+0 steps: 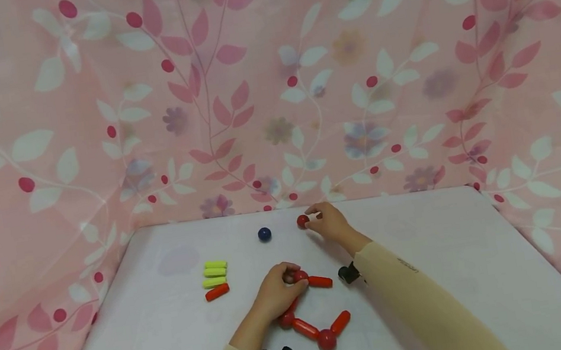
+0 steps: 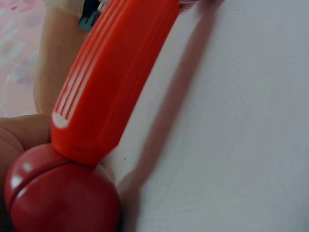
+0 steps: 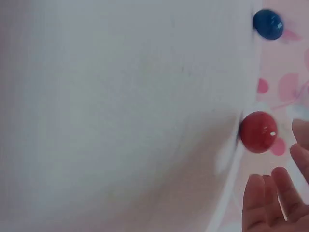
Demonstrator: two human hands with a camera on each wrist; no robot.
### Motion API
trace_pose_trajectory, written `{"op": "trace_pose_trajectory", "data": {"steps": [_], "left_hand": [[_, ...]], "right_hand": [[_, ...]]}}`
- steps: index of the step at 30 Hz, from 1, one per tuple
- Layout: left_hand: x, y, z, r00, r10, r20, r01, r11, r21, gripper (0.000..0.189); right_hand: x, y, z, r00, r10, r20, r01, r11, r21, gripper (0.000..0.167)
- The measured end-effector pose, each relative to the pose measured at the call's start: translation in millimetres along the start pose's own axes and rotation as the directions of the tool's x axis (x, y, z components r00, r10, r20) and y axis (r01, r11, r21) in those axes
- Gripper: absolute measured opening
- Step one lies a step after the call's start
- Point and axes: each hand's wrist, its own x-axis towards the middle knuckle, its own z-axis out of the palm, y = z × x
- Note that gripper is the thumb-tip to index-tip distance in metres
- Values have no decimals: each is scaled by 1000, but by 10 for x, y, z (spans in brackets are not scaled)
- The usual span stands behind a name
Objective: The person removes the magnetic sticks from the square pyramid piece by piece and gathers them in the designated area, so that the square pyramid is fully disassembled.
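My left hand (image 1: 273, 291) grips a red ball (image 1: 300, 276) at the upper end of a chain of red rods and balls. From that ball a red rod (image 1: 320, 282) points right, also seen large as a ridged red rod (image 2: 113, 82) in the left wrist view. The chain bends through a second red ball (image 1: 286, 319), another rod (image 1: 306, 329) and a third ball (image 1: 327, 340) with a short rod (image 1: 341, 322) angled up. At the far side, my right hand (image 1: 332, 224) reaches around a loose red ball (image 3: 259, 132), fingers spread and apart from it in the right wrist view.
A dark blue ball (image 1: 264, 234) lies left of the loose red one. Several yellow-green rods (image 1: 215, 273) and a red rod (image 1: 217, 292) lie in a column at the left. A floral pink curtain (image 1: 267, 81) hangs behind the white table (image 1: 163, 335).
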Motion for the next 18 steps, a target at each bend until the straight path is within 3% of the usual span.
{"op": "trace_pose_trajectory", "data": {"steps": [3, 6, 10, 13, 15, 18], "left_hand": [[8, -1, 7, 1000, -9, 3, 9, 1000, -15, 33], [4, -7, 2, 1000, -5, 3, 5, 1000, -11, 34], [-5, -9, -12, 1000, -1, 7, 1, 1000, -2, 35], [-12, -10, -19, 1000, 0, 10, 0, 1000, 3, 35], [-16, -6, -23, 1000, 7, 12, -7, 1000, 9, 35], [-17, 3, -17, 1000, 15, 17, -15, 1000, 10, 35]], "right_hand": [[-182, -14, -92, 999, -27, 32, 27, 1000, -4, 14], [-390, -43, -172, 985, -43, 165, 47, 999, -21, 6], [-635, -56, -212, 917, -80, 391, 102, 994, -36, 6], [-769, -56, -183, 865, -87, 495, 116, 993, -28, 10], [-822, -47, -154, 847, -89, 523, 123, 992, -31, 14], [-858, -35, -124, 846, -95, 524, 148, 987, -59, 18]]}}
